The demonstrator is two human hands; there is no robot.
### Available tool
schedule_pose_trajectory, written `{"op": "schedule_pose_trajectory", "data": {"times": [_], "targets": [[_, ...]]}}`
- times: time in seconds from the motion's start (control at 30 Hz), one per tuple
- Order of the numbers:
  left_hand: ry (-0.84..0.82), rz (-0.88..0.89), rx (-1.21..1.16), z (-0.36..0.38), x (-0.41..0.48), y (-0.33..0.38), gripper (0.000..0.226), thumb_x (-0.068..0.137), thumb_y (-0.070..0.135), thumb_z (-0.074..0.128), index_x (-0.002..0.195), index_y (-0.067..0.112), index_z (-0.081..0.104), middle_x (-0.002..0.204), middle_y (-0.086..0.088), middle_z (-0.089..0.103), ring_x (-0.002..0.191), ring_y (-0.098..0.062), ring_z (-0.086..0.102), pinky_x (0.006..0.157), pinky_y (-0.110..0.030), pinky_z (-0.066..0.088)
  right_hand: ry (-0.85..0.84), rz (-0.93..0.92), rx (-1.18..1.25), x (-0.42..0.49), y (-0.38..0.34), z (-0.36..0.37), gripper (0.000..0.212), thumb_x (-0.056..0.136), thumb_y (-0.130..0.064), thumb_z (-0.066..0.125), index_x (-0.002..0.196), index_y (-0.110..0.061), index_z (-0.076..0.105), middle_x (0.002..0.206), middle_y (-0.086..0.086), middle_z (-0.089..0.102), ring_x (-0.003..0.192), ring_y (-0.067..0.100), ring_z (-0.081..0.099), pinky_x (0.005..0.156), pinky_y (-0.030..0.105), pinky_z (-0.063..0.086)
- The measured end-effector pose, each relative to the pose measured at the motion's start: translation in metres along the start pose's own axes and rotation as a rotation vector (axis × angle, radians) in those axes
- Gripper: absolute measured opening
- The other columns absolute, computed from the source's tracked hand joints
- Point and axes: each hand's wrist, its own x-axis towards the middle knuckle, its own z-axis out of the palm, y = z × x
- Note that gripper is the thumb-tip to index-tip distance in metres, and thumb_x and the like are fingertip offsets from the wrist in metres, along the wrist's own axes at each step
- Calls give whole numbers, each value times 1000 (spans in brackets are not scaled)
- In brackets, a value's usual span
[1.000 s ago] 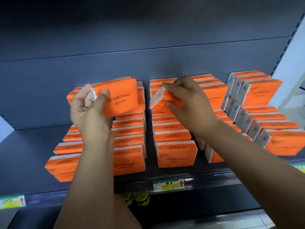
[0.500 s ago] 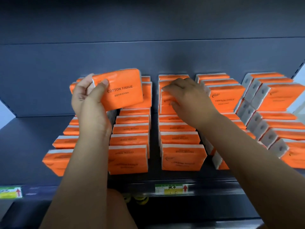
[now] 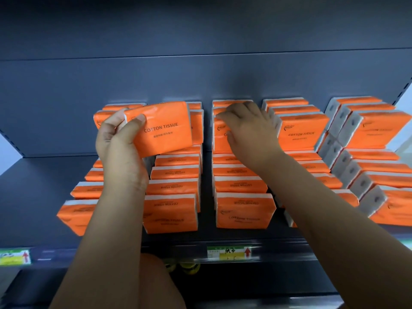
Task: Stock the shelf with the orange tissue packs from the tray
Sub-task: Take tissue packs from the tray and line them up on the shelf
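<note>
Head view: my left hand (image 3: pixel 117 146) grips an orange tissue pack (image 3: pixel 166 130) above the shelf (image 3: pixel 44 175), while my right hand (image 3: pixel 249 132) curls over the rear pack (image 3: pixel 219 143) in the middle row. I judge we're mid-placing; next, the left-hand pack needs lowering upright into its row.

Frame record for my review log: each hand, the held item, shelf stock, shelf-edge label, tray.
left hand: grips one orange tissue pack, raised before the rear left packs
right hand: laid over the top edge of an upright pack at the rear middle; grip unclear
shelf: several front-to-back columns of orange packs
shelf-edge label: green and yellow, red arrow
tray: not in view
</note>
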Motion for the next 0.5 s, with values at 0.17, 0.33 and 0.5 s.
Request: {"op": "schedule_pose_trajectory", "data": {"times": [0.17, 0.33, 0.5], "targets": [[26, -57, 55, -1, 1, 0, 38, 83, 16, 78, 119, 21, 70, 122, -11, 76, 111, -32, 74, 89, -59, 58, 41, 81, -87, -12, -10, -2, 59, 79, -7, 74, 134, -24, 66, 134, 8, 62, 123, 35, 56, 100, 49, 38], [49, -83, -2, -1, 7, -2, 68, 67, 20, 86, 132, 19, 67, 124, -8, 75, 110, -30, 75, 96, -60, 56, -9, 217, -122, -14, -14, -7, 54, 83, -15, 75, 135, -19, 60, 138, 12, 58, 127, 40, 51, 110, 56, 38], [14, -37, 62, 1, 9, -9, 47, 77, 15, 82, 122, 18, 69, 119, -7, 77, 113, -29, 74, 100, -60, 54, 139, 231, -43, -19, -22, -12, 51, 81, -4, 61, 129, -17, 67, 135, 13, 61, 131, 41, 47, 108, 52, 38]]}}
